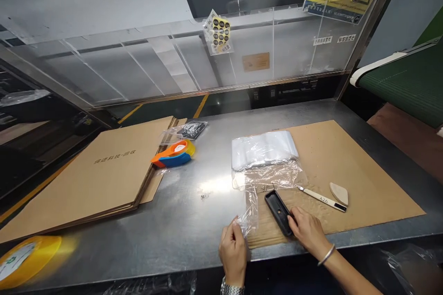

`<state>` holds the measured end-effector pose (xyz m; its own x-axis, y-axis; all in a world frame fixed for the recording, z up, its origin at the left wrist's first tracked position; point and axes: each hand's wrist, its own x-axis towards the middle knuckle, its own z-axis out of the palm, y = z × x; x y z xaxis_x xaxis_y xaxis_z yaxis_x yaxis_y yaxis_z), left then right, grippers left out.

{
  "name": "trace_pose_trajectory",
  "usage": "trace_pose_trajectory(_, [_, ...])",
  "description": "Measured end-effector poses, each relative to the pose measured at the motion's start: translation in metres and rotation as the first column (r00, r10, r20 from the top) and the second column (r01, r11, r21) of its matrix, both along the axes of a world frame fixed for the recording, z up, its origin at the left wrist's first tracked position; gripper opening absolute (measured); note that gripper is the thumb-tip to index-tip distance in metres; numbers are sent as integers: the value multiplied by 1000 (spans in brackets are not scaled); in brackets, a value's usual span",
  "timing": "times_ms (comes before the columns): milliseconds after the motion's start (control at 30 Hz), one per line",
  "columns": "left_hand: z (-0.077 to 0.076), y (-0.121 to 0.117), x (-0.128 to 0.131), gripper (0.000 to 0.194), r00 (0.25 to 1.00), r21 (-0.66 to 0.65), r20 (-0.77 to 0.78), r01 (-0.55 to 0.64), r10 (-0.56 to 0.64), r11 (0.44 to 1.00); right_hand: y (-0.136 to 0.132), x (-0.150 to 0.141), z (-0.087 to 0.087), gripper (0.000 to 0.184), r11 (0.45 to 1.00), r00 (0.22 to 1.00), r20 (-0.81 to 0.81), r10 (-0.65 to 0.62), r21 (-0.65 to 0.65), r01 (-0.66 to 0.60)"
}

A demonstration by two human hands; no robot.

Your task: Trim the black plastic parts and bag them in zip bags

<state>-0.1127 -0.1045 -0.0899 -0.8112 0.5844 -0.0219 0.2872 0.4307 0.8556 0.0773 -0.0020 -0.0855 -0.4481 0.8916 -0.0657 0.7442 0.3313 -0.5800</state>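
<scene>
My left hand (pixel 233 249) pinches the near end of a clear plastic bag (pixel 251 205) at the left edge of a cardboard sheet (pixel 360 166). My right hand (pixel 308 230) grips the right side of a black, tray-like plastic part (pixel 278 211), a hollow oblong with a small hole in its floor. The part lies over the cardboard, just right of the bag and apart from it. Beyond both hands sits a stack of clear plastic bags (pixel 265 150). To the right are a slim pen-like knife marked A26 (pixel 321 199) and a beige wedge-shaped piece (pixel 339 192).
Flat cardboard boxes (pixel 114 166) are stacked on the left of the metal table (pixel 194 212). Beside them lie an orange and blue tape dispenser (pixel 175 154) and a small black packet (pixel 194 129). A yellow tape roll (pixel 29 260) is at the near left. A green conveyor (pixel 404 78) stands at right.
</scene>
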Motion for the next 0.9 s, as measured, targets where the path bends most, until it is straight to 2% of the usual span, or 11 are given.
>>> trace_pose_trajectory(100, [3, 4, 7, 50, 998, -18, -55, -23, 22, 1000, 2, 6, 10, 25, 998, 998, -46, 34, -51, -36])
trace_pose_trajectory(200, [4, 8, 15, 51, 982, -10, -189, 15, -17, 1000, -2, 16, 27, 32, 974, 979, -143, 145, -151, -167])
trace_pose_trajectory(267, [4, 11, 18, 46, 975, -12, -203, 84, -85, 996, -8, 22, 37, 31, 923, 943, -244, 226, -255, -287])
trace_pose_trajectory(333, [4, 14, 20, 44, 981, -12, -104, 165, -166, 986, -13, 24, 40, 26, 837, 898, -368, 242, -389, -385])
trace_pose_trajectory(400, [5, 16, 19, 44, 971, -2, 9, 240, -240, 971, -16, 22, 36, 23, 756, 872, -446, 202, -495, -429])
trace_pose_trajectory(433, [6, 17, 18, 43, 961, 3, 46, 272, -272, 962, -16, 21, 33, 23, 733, 871, -458, 179, -528, -428])
trace_pose_trajectory(600, [5, 17, 15, 48, 914, -25, 133, 389, -383, 921, -12, 19, 17, 26, 705, 879, -456, 139, -578, -411])
trace_pose_trajectory(767, [2, 16, 14, 49, 921, -107, 103, 386, -376, 916, -13, 22, 16, 23, 652, 854, -481, 198, -586, -481])
trace_pose_trajectory(900, [3, 16, 14, 50, 923, -146, 51, 385, -381, 911, -15, 22, 10, 23, 677, 876, -444, 190, -587, -445])
